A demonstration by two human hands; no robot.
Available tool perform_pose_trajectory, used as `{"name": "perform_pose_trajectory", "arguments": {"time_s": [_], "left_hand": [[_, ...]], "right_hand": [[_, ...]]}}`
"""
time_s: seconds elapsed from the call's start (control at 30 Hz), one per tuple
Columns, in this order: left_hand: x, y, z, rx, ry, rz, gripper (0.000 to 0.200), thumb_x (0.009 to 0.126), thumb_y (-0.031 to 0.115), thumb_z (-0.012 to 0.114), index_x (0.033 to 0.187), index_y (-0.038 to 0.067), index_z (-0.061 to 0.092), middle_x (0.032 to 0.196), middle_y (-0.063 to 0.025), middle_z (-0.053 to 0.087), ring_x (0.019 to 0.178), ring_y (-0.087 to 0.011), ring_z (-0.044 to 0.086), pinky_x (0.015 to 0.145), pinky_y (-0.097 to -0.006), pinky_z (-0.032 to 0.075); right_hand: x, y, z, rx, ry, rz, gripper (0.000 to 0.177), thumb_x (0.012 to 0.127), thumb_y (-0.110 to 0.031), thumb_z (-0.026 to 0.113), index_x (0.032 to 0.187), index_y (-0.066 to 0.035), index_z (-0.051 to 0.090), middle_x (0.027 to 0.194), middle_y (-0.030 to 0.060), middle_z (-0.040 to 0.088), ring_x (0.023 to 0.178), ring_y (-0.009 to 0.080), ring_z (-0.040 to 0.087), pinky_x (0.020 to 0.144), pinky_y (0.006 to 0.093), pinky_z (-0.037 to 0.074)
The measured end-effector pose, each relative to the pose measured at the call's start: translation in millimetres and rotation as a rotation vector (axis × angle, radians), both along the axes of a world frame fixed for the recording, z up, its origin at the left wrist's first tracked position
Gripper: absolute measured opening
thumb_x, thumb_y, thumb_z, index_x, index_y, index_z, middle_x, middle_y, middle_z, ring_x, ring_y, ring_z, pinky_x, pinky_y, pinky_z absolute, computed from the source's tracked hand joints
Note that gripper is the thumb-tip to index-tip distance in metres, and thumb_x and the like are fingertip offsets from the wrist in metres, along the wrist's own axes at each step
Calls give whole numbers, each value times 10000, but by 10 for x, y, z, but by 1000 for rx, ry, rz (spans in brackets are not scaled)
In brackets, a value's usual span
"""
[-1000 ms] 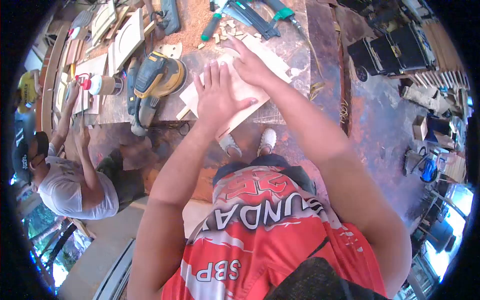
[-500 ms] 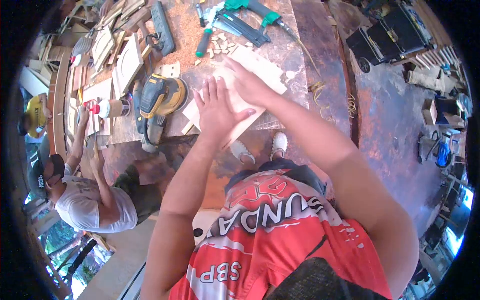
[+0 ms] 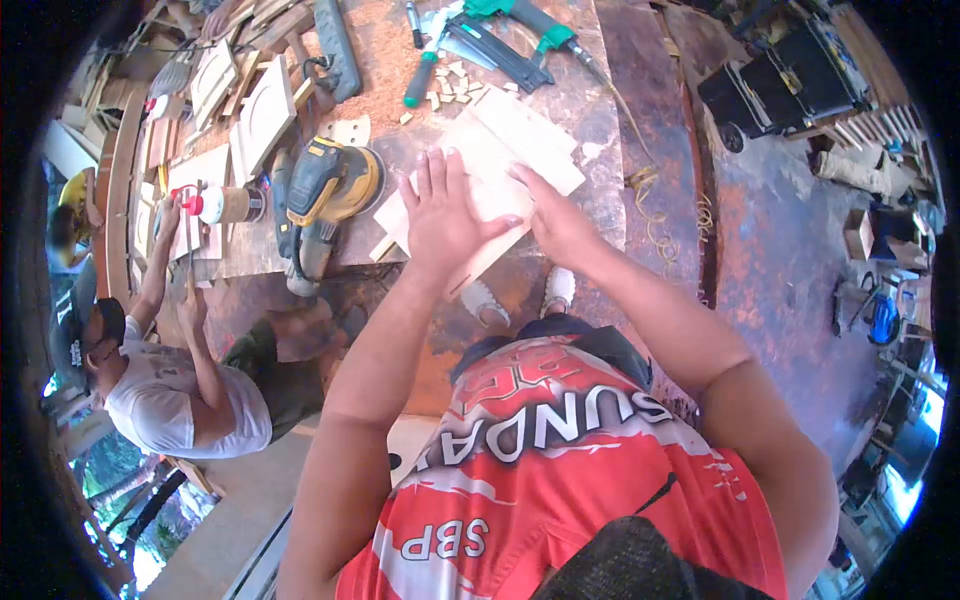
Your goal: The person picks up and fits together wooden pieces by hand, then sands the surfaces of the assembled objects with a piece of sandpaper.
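Pale wooden boards lie at the near edge of the workbench, overlapping at different angles. My left hand rests flat on their left part, fingers spread and thumb pointing right. At their right side is my right hand, its fingertips touching the board; the hand is tilted and its palm side is hidden. A yellow and black sander sits just left of the boards. Beyond them lie small wood blocks and a green-handled screwdriver.
A green nail gun with a hose lies at the far side. Left are a glue bottle, framed panels and sawdust. A co-worker in a white shirt works at the left; another person in yellow is beyond.
My right hand has moved back and to the right across the boards, from near their far edge to their right side. My left hand remains flat on them.
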State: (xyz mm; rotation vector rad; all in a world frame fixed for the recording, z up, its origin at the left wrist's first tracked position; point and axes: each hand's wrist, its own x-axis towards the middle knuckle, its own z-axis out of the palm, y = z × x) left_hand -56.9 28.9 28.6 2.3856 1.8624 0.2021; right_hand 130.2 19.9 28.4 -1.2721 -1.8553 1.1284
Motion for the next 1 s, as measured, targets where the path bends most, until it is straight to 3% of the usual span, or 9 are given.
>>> {"name": "perform_pose_trajectory", "arguments": {"time_s": [0.07,0.27,0.43,0.5,0.57,0.7,0.8,0.9,1.0], "left_hand": [[5,-28,4,-9,-25,-15,1194,673,736,679,1483,-20,234,1529,-291,246,1459,-414,180,1155,-604,103],[-20,5,-16,2,-29,-16,1142,696,646,720,1485,-14,224,1535,-284,232,1459,-415,174,1157,-604,95],[7,5,-46,60,-10,-61,1157,684,680,702,1454,-69,272,1501,-324,277,1432,-454,222,1138,-633,121],[3,3,-57,-29,14,-24,1171,696,688,686,1502,-12,204,1563,-270,184,1475,-411,117,1168,-586,64],[25,12,-44,-44,44,-41,1192,686,694,691,1507,-11,193,1567,-267,172,1476,-412,110,1167,-586,63],[65,-2,-9,-85,41,-22,1212,682,693,701,1516,-10,172,1571,-262,169,1477,-412,106,1164,-591,65],[64,23,-62,-62,44,-16,1230,672,688,716,1520,-7,157,1572,-261,165,1476,-414,107,1161,-597,70],[28,13,-98,-50,76,-52,1243,660,675,734,1519,-5,147,1566,-265,173,1469,-425,123,1157,-603,84],[70,17,-88,-51,57,-17,1240,670,652,741,1523,-3,123,1552,-278,190,1456,-453,136,1151,-614,97]], "right_hand": [[23,-146,-25,82,-75,-58,634,823,90,434,1442,-32,375,1424,242,452,1335,362,438,1126,427,345],[-154,17,84,44,-183,-85,570,862,37,446,1426,-13,385,1386,256,481,1318,371,446,1099,443,375],[-316,240,61,86,-132,-127,550,888,-43,457,1431,-14,375,1359,254,508,1280,370,486,1056,435,414],[-491,553,107,50,-93,-139,554,893,-68,468,1436,-14,368,1352,254,515,1271,369,495,1046,431,422],[-598,828,137,-2,-108,-27,569,894,-87,487,1441,-3,355,1351,262,514,1281,360,489,1047,422,420],[-395,523,-76,-11,-3,-96,579,900,-124,518,1441,3,355,1346,257,519,1293,357,476,1044,427,422],[-138,122,-260,230,-29,-79,528,936,-132,440,1443,-6,365,1414,248,465,1323,371,445,1086,426,374],[-398,520,-161,14,67,-55,533,938,-127,446,1451,-13,358,1418,240,465,1312,368,456,1079,432,382],[-594,811,-130,118,47,-66,534,950,-141,437,1461,-14,346,1384,239,499,1278,361,491,1056,427,403]]}}
